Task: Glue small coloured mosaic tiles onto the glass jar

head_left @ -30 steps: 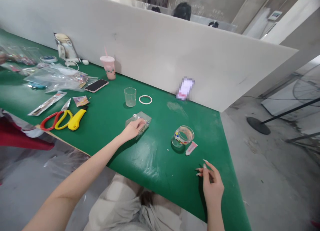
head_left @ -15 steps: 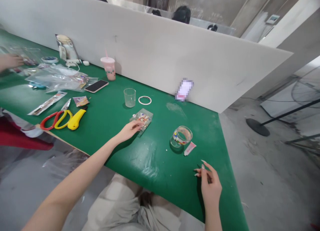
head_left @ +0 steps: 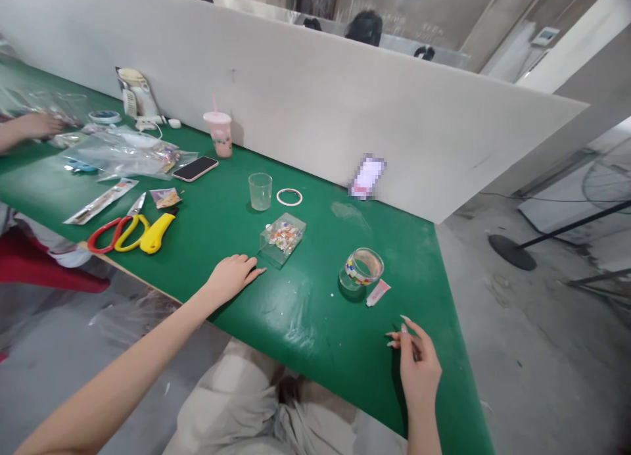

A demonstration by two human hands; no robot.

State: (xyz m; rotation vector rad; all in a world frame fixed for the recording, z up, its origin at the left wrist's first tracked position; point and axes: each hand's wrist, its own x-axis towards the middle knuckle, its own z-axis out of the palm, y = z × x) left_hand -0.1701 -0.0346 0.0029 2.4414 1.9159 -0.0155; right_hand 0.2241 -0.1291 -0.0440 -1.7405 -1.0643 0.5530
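My left hand (head_left: 231, 277) lies flat on the green table (head_left: 315, 323) with its fingers stretched out and nothing in it. Its fingertips stop just short of a small clear plastic box (head_left: 282, 234) filled with colourful bits. My right hand (head_left: 418, 366) rests near the table's front right edge, fingers curled round a thin dark object that I cannot make out. Between the hands stand a clear round mould (head_left: 363, 268) with coloured pieces in it and a small pink tube (head_left: 377, 292).
Behind the box are a clear cup (head_left: 259, 191) and a white ring (head_left: 288, 196). To the left lie a phone (head_left: 195, 169), a pink drink cup (head_left: 219, 134), red scissors (head_left: 104, 235), a yellow cutter (head_left: 156, 234) and plastic bags (head_left: 123, 154). Another person's hand (head_left: 35, 125) is at far left. A white partition (head_left: 315, 106) backs the table.
My left hand has let go of the clear box and drawn back toward the near edge, now flat on the table. My right hand has hardly moved.
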